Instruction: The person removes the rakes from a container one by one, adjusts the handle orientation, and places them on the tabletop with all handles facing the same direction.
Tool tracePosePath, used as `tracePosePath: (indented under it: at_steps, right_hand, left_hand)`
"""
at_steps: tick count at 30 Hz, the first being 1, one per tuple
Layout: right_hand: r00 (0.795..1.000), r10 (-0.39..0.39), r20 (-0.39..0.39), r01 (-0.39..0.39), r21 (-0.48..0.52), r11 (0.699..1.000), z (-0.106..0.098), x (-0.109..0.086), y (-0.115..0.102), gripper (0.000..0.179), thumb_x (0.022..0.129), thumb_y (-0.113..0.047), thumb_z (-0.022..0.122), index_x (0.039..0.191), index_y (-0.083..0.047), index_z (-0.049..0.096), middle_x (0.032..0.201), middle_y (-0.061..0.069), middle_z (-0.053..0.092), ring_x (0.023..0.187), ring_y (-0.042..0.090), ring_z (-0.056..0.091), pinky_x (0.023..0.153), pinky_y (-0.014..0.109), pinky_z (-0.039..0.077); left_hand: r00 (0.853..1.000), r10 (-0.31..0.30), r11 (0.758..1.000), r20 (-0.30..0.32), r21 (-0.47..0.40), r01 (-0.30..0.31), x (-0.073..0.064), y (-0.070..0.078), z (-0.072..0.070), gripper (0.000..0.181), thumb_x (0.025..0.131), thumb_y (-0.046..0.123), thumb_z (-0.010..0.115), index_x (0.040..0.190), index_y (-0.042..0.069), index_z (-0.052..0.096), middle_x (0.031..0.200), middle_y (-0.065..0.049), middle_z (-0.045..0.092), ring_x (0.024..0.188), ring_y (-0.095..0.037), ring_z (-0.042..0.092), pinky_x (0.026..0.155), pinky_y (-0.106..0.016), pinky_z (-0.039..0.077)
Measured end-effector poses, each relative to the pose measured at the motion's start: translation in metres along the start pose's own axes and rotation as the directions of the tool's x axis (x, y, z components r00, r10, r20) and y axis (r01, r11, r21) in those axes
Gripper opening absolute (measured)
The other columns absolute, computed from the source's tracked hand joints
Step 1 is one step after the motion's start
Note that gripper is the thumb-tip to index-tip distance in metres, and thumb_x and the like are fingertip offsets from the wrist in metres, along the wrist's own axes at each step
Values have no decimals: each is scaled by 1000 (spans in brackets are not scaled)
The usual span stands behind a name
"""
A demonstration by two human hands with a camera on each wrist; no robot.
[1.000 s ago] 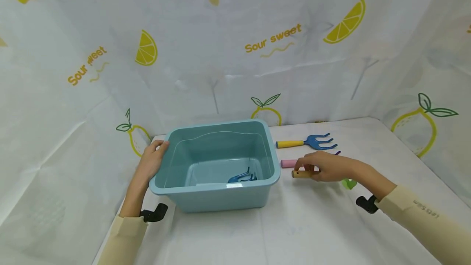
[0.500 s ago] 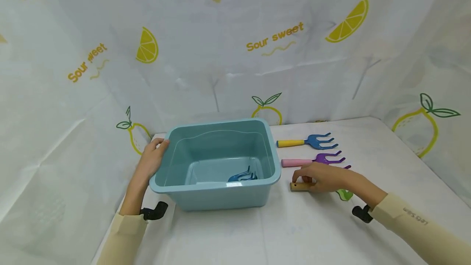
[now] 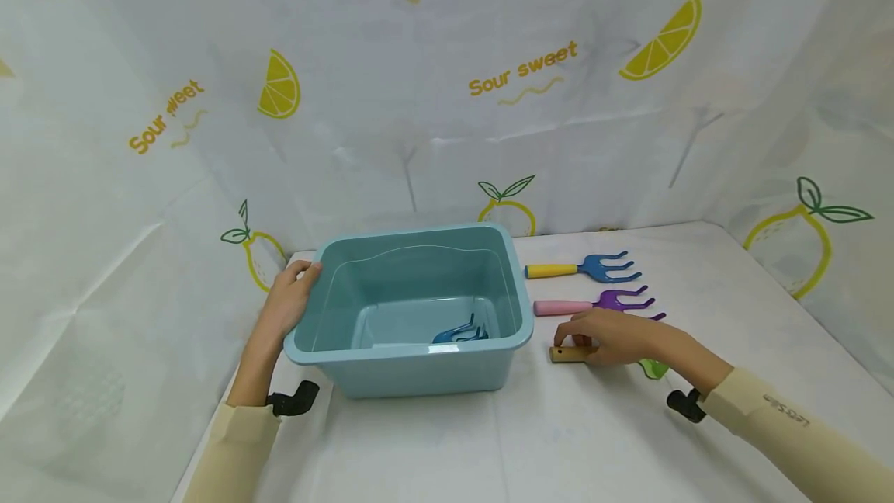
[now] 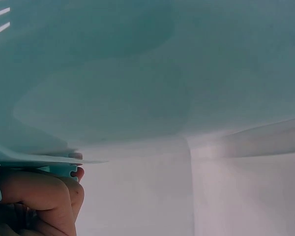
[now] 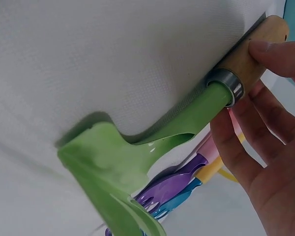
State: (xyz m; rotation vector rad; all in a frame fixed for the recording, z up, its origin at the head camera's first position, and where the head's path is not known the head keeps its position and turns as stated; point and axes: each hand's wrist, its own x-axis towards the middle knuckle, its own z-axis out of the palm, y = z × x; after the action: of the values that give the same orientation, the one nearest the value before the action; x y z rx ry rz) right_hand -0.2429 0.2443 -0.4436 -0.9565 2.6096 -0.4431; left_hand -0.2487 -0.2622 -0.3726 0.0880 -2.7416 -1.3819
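A light blue plastic tub (image 3: 412, 372) stands left of the middle in the head view. My left hand (image 3: 288, 300) grips its left rim, fingers curled at the edge; in the left wrist view they show bent beneath the rim. My right hand (image 3: 611, 336) pinches the wooden handle (image 3: 569, 354) of a garden hand tool, its thumb on one side and fingers on the other. The tool's green head (image 5: 108, 152) lies against the white cloth in the right wrist view; in the head view the hand and wrist mostly cover it.
Behind the right hand lie a purple hand rake (image 3: 615, 301) with a pink handle and a blue hand rake (image 3: 602, 267) with a yellow handle, roughly parallel. Inside the tub sits a blue tined tool (image 3: 454, 334). A lemon-print cloth (image 3: 419, 138) hangs at the back.
My right hand has come nearer to me with the green tool and set it lower on the cloth, uncovering the purple rake. My left hand has stayed on the rim.
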Motion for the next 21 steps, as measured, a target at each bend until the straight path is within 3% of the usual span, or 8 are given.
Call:
tracePosePath:
  at_steps: [13, 21]
  right_hand:
    - [998, 66, 16, -66, 49, 997, -10, 1, 2, 27, 91, -30, 80, 116, -27, 72, 90, -13, 66, 85, 7, 59, 74, 24, 53]
    - [999, -10, 30, 9, 32, 999, -10, 1, 2, 22, 92, -23, 79, 113, -25, 73, 87, -14, 67, 81, 3, 60, 74, 21, 53]
  left_hand:
    - [1000, -3, 1000, -1, -6, 3, -1, 0, 0, 58, 110, 46, 37, 140, -1, 51, 131, -27, 60, 103, -30, 62, 74, -30, 50]
    - [1000, 2, 1000, 1, -9, -2, -2, 0, 0, 58, 111, 46, 37, 141, -2, 51, 132, -27, 59, 104, -30, 61, 75, -30, 49]
